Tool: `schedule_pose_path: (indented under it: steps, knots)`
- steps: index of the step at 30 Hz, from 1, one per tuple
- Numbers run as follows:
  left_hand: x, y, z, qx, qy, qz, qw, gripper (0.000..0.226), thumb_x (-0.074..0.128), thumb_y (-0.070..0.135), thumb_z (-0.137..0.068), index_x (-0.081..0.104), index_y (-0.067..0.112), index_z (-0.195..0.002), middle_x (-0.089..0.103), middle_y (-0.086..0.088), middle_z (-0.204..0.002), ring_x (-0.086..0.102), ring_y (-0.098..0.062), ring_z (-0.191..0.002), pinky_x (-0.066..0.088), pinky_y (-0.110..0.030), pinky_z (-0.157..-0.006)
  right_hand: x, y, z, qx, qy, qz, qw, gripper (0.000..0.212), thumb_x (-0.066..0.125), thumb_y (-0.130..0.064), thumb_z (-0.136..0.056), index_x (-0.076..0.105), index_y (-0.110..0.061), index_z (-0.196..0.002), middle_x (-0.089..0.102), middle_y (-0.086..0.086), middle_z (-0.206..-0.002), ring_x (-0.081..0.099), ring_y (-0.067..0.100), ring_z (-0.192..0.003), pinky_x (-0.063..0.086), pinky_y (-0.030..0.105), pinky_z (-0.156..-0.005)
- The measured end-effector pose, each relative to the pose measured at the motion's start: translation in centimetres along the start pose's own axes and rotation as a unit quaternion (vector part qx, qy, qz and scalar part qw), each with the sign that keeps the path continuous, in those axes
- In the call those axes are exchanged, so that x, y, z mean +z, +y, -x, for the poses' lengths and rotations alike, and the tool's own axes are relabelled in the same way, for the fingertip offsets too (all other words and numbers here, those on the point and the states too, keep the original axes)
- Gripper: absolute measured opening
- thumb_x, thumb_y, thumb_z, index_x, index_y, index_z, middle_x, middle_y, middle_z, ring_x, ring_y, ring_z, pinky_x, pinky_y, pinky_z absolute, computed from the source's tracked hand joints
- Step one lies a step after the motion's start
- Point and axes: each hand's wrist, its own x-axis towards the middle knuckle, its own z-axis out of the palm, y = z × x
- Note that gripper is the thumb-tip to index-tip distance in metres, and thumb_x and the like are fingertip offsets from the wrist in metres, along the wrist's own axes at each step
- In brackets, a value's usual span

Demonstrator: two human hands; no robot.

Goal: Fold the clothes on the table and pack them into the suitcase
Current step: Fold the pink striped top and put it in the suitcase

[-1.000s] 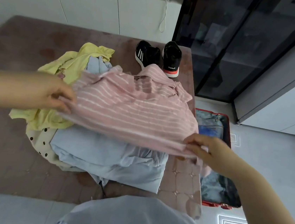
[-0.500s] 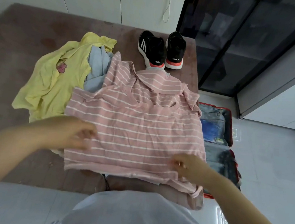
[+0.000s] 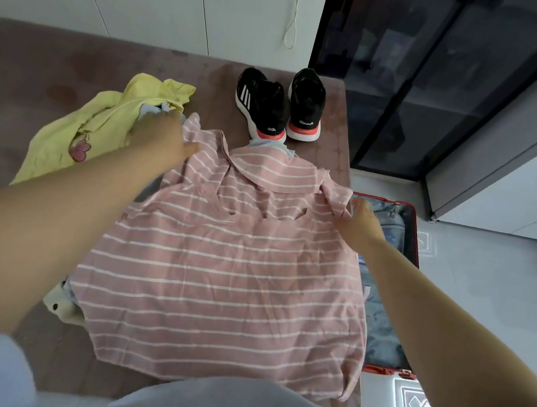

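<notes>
Both hands have been moved from the hem up to the sleeves: the right hand [image 3: 362, 222] is pinched on the pink striped shirt [image 3: 228, 275], while the left hand [image 3: 163, 144] has a grip that cannot be told. The one shirt is spread on the counter [image 3: 40, 77], its long axis running away, collar toward two shoes [image 3: 262, 102].

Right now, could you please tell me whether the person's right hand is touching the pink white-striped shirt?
Touching. The head view shows the right hand pinching the sleeve of the pink white-striped shirt.
</notes>
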Motion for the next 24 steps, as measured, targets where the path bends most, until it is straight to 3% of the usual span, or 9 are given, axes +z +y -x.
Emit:
schedule_pose_path:
  steps: [4,7,9,11,14,17,18,21,24]
  knots:
    - [0.3,2.3,-1.9,-0.012,0.008,-0.081,0.997,0.062,0.052,0.049,-0.087,0.038,0.006,-0.129,0.046,-0.02,-0.134,0.033,-0.034,-0.127,0.023,-0.041,-0.101,0.2,-1.0,-2.9,-0.023,-0.017,0.032,0.999,0.06,0.057,-0.039,-0.085,0.028,-0.031,-0.137,0.051,0.009,-0.132,0.052,0.033,-0.115,0.047,0.047,-0.092]
    - [1.0,2.4,-2.9,-0.032,-0.029,-0.102,0.994,0.054,0.053,0.045,-0.088,0.04,0.012,-0.128,0.05,-0.02,-0.129,0.037,-0.033,-0.124,0.024,-0.039,-0.1,0.3,-1.3,-4.0,-0.015,-0.013,-0.083,0.996,0.034,0.055,-0.039,-0.089,0.053,-0.029,-0.122,0.065,0.0,-0.112,0.067,0.009,-0.085,0.057,0.026,-0.069]
    - [0.9,2.3,-3.7,-0.03,0.002,-0.034,0.999,0.047,0.059,0.034,-0.087,0.044,0.017,-0.128,0.055,-0.018,-0.123,0.044,-0.033,-0.119,0.027,-0.039,-0.099,0.0,-1.3,-4.8,-0.008,-0.019,-0.134,0.991,0.017,0.054,-0.018,-0.092,0.069,-0.02,-0.101,0.07,0.007,-0.098,0.069,0.015,-0.066,0.057,0.025,-0.055]
    - [0.0,1.7,-4.2,-0.044,0.046,0.124,0.99,0.051,0.062,0.019,-0.084,0.043,0.02,-0.131,0.061,-0.014,-0.117,0.053,-0.033,-0.111,0.035,-0.035,-0.092,-0.8,-0.9,-5.6,-0.033,0.035,-0.127,0.991,0.027,0.051,-0.002,-0.087,0.074,-0.014,-0.095,0.071,0.009,-0.099,0.068,0.025,-0.076,0.054,0.027,-0.063]
    - [-2.0,-0.1,-4.6,-0.062,0.114,0.267,0.955,0.059,0.059,0.008,-0.081,0.039,0.02,-0.134,0.061,-0.015,-0.097,0.059,-0.031,-0.091,0.039,-0.029,-0.077,-3.2,-0.2,-6.5,-0.098,0.162,-0.129,0.974,0.034,0.049,0.006,-0.081,0.074,-0.016,-0.091,0.07,0.008,-0.1,0.062,0.018,-0.08,0.041,0.009,-0.058]
    - [-3.7,-1.8,-3.6,-0.053,0.174,0.253,0.95,0.059,0.058,0.011,-0.083,0.038,0.024,-0.137,0.052,-0.006,-0.088,0.05,-0.014,-0.068,0.04,-0.029,-0.078,-5.8,0.3,-7.0,-0.115,0.25,-0.168,0.947,0.033,0.048,0.005,-0.082,0.073,-0.015,-0.088,0.061,0.006,-0.098,0.056,0.015,-0.089,0.037,0.002,-0.072]
    - [-4.0,-2.4,-3.2,-0.046,0.182,0.234,0.954,0.058,0.058,0.012,-0.084,0.039,0.024,-0.137,0.053,-0.006,-0.089,0.051,-0.013,-0.069,0.04,-0.029,-0.08,-6.2,0.2,-6.9,-0.114,0.263,-0.176,0.942,0.033,0.047,0.005,-0.082,0.074,-0.013,-0.089,0.055,0.001,-0.095,0.053,0.013,-0.09,0.034,-0.001,-0.074]
    - [-4.7,-3.7,-2.0,-0.027,0.189,0.182,0.965,0.051,0.06,0.014,-0.083,0.047,0.022,-0.131,0.065,-0.016,-0.098,0.06,-0.034,-0.09,0.045,-0.037,-0.089,-6.2,0.2,-6.2,-0.1,0.27,-0.175,0.942,0.037,0.043,0.007,-0.082,0.074,-0.012,-0.089,0.042,-0.019,-0.089,0.049,0.01,-0.092,0.03,-0.005,-0.074]
    - [-5.7,-4.6,-1.8,-0.043,0.189,0.158,0.968,0.048,0.061,0.013,-0.082,0.049,0.017,-0.129,0.067,-0.019,-0.1,0.061,-0.037,-0.096,0.046,-0.04,-0.09,-5.5,0.6,-6.0,-0.096,0.247,-0.169,0.949,0.036,0.043,0.007,-0.082,0.073,-0.008,-0.094,0.045,-0.008,-0.099,0.045,0.009,-0.094,0.03,-0.003,-0.079]
